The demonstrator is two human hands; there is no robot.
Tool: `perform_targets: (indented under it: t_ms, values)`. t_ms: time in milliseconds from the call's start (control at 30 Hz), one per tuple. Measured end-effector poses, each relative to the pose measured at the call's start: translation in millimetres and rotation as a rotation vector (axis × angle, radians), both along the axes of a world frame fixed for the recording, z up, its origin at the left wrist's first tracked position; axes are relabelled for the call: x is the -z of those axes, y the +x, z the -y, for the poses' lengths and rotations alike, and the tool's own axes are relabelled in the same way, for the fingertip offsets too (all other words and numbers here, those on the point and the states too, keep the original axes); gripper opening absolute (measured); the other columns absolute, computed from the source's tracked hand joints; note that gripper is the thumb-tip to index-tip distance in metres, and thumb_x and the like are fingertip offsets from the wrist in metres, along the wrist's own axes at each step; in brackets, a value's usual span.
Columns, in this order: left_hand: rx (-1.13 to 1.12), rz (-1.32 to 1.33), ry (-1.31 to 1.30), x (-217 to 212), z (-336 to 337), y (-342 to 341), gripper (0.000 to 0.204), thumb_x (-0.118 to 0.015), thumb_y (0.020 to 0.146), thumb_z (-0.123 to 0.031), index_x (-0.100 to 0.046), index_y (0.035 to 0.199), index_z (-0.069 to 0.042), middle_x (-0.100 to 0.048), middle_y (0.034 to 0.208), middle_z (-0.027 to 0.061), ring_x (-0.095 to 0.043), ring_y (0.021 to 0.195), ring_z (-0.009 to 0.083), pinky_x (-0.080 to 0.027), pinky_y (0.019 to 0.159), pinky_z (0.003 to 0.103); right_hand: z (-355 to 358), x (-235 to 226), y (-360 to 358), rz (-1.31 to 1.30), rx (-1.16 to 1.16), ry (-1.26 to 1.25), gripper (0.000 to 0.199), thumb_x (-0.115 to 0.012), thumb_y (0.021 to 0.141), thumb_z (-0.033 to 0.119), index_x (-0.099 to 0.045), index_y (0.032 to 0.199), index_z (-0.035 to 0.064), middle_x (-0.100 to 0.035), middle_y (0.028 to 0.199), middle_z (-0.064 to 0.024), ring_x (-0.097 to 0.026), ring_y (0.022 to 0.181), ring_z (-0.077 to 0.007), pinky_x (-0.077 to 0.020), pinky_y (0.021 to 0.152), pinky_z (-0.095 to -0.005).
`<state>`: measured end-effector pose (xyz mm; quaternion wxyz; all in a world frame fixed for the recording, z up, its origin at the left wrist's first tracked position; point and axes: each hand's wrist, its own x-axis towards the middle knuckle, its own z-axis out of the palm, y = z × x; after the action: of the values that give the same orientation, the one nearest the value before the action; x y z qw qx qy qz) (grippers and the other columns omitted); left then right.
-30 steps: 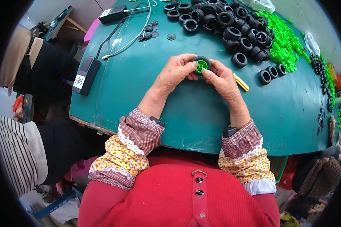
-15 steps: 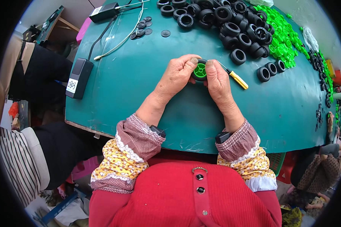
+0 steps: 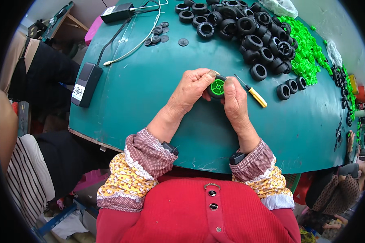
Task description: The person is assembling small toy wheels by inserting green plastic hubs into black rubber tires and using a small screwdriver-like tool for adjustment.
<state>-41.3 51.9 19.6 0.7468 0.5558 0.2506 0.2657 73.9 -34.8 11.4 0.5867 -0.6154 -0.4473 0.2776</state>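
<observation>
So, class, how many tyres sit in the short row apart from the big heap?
3: a left tyre, a middle tyre and a right tyre, side by side, right of the yellow-handled screwdriver near the right hand. None in that row looks hidden.

Table (image 3: 129,97): teal top, scuffed toward its near edge. Far side: a heap of black tyres (image 3: 251,55), partly stacked, with three more standing in a row just beside it; right of these, a spread of green hubs (image 3: 302,45). Mid-table: one yellow-handled screwdriver (image 3: 257,97), flat. Left: two black boxes (image 3: 85,83), a white cable (image 3: 108,63), and small dark discs (image 3: 157,30), mostly clustered.
</observation>
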Motion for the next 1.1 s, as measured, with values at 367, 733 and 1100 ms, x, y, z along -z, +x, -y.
perform_targets:
  t_ms: [367, 733, 1100]
  values:
    - [0.000, 0.013, 0.180, -4.9, 2.8, 6.8, 0.037, -0.059, 0.082, -0.025, -0.052, 0.108, 0.001, -0.057, 0.083, 0.0017, -0.052, 0.066, 0.0060, -0.043, 0.057, 0.018, -11.5, -1.7, 19.6, -0.414, -0.109, -0.038, 0.032, -0.046, 0.089, 0.036, -0.053, 0.090, 0.0041, -0.052, 0.061, -0.0005, -0.048, 0.050, -0.0042, -0.0386, 0.045, -0.0162]
    - [0.068, -0.076, 0.335, 3.0, -4.2, 2.4, 0.025, -0.058, 0.078, -0.007, -0.054, 0.101, 0.002, -0.055, 0.081, 0.0007, -0.050, 0.070, 0.0050, -0.043, 0.061, 0.018, -9.5, 1.7, 19.7, -0.210, -0.167, -0.137, 0.036, -0.046, 0.088, 0.037, -0.057, 0.090, 0.0029, -0.053, 0.070, -0.0004, -0.048, 0.056, -0.0048, -0.0395, 0.046, -0.0164]
    - [0.078, -0.165, 0.529, 5.8, -0.1, 4.3, 0.023, -0.056, 0.080, -0.007, -0.053, 0.102, 0.000, -0.055, 0.078, 0.0006, -0.050, 0.066, 0.0060, -0.043, 0.059, 0.020, -8.3, 0.6, 20.0, -0.320, -0.155, -0.122, 0.035, -0.045, 0.089, 0.035, -0.058, 0.088, 0.0027, -0.053, 0.072, -0.0001, -0.048, 0.061, -0.0061, -0.0413, 0.050, -0.0192]
